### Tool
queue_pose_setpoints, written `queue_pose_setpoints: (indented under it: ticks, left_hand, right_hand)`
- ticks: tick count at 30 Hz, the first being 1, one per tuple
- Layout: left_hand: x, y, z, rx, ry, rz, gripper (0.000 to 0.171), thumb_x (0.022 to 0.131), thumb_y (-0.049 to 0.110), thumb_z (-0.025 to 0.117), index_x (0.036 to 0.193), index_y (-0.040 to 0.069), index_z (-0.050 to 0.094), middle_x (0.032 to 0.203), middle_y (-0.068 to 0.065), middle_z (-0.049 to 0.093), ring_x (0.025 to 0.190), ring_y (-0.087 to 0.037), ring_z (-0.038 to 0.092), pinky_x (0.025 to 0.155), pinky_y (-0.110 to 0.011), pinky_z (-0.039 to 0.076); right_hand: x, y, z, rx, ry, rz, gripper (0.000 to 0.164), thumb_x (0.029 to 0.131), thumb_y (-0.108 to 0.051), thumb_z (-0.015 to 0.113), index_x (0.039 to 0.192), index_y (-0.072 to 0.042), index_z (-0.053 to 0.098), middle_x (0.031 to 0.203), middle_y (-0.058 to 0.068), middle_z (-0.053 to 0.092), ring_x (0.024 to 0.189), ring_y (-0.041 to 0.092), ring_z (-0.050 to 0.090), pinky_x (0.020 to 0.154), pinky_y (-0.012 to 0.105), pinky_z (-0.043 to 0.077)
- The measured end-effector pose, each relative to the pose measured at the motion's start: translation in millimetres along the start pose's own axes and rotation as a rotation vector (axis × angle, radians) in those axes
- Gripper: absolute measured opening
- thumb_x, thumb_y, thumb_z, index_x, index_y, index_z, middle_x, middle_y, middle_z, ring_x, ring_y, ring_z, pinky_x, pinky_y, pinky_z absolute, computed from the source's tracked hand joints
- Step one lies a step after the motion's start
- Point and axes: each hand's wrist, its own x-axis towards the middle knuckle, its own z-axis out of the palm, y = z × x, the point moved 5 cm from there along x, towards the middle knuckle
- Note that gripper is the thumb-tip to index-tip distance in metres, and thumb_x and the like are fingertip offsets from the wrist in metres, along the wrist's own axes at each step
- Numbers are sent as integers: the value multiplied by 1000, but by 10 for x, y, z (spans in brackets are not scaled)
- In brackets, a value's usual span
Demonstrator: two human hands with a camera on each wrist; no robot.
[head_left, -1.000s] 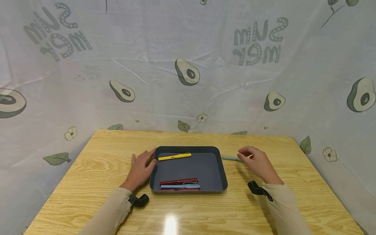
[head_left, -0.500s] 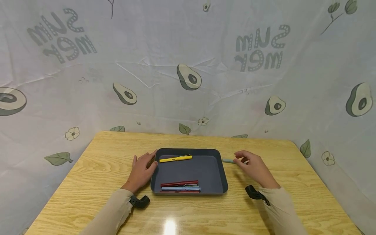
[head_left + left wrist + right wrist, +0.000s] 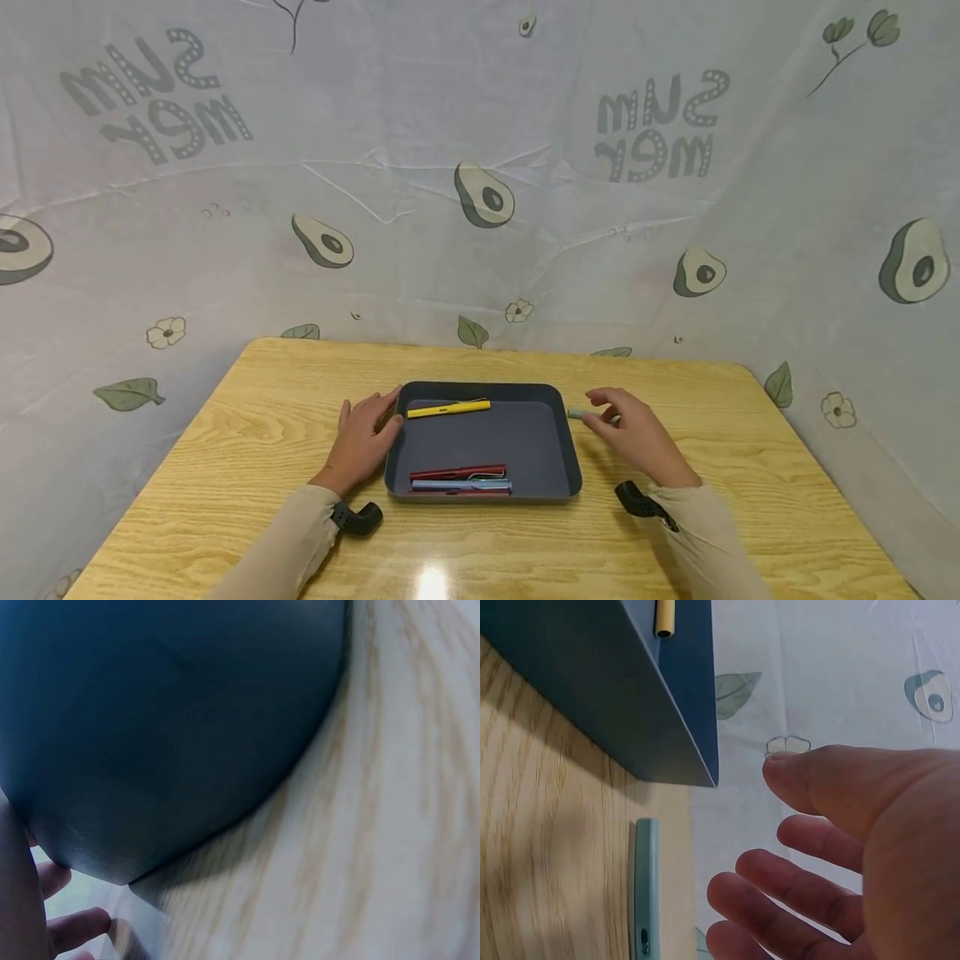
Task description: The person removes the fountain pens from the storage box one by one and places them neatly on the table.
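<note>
A dark grey tray (image 3: 487, 437) lies on the table, and my left hand (image 3: 358, 442) rests against its left side, thumb at the rim. In the left wrist view fingers (image 3: 79, 930) show near the tray wall (image 3: 165, 735). Beyond the tray's right side a grey-green pen (image 3: 581, 413) lies on the wood. My right hand (image 3: 630, 429) hovers over that pen, hiding part of it. The right wrist view shows the fingers loosely bent and apart from the pen (image 3: 646, 892), holding nothing. Inside the tray are a yellow pen (image 3: 448, 408), a dark red pen (image 3: 457, 472) and a light blue pen (image 3: 450, 484).
Another red pen (image 3: 457, 493) is partly visible along the tray's near wall. The wooden table (image 3: 510, 550) ends at a hanging cloth (image 3: 405, 275) printed with avocados, behind and at both sides. A black band (image 3: 356, 518) is on each wrist.
My right hand has shifted left along the grey-green pen, closer to the tray. The pen, the tray and my left hand stay in place; the head view has tilted slightly.
</note>
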Motion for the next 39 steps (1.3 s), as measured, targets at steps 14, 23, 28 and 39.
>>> queue_pose_setpoints:
  ticks: [14, 23, 28, 39]
  left_hand:
    - [4, -28, 31, -10, -16, -7, 53, 106, 29, 57, 157, 16, 48, 153, -14, 54, 147, -42, 40, 122, -70, -3]
    - [24, -31, 9, -2, -20, -33, 53, 106, 31, 57, 157, 18, 48, 153, -13, 53, 147, -41, 40, 123, -67, -2]
    - [38, -10, 34, -4, -33, -35, 53, 106, 33, 56, 157, 20, 48, 154, -14, 52, 147, -40, 40, 124, -67, -1]
    - [24, -30, -12, -9, -36, -46, 54, 106, 33, 55, 158, 20, 47, 154, -14, 52, 148, -38, 39, 124, -66, -1]
  right_hand:
    - [52, -362, 328, -32, -73, -60, 33, 99, -18, 71, 131, -8, 68, 125, 12, 68, 92, 16, 62, 72, 34, 54]
    - [189, -856, 815, -75, -294, -166, 23, 97, -17, 73, 119, -8, 73, 112, 4, 72, 92, 17, 68, 80, 39, 59]
    - [176, -902, 979, -82, -379, -183, 18, 95, -19, 77, 110, -10, 76, 100, -4, 70, 89, 13, 66, 78, 35, 57]
    - [184, -925, 1020, -34, -460, -193, 16, 93, -24, 78, 106, -14, 80, 102, -5, 73, 91, 13, 66, 75, 32, 56]
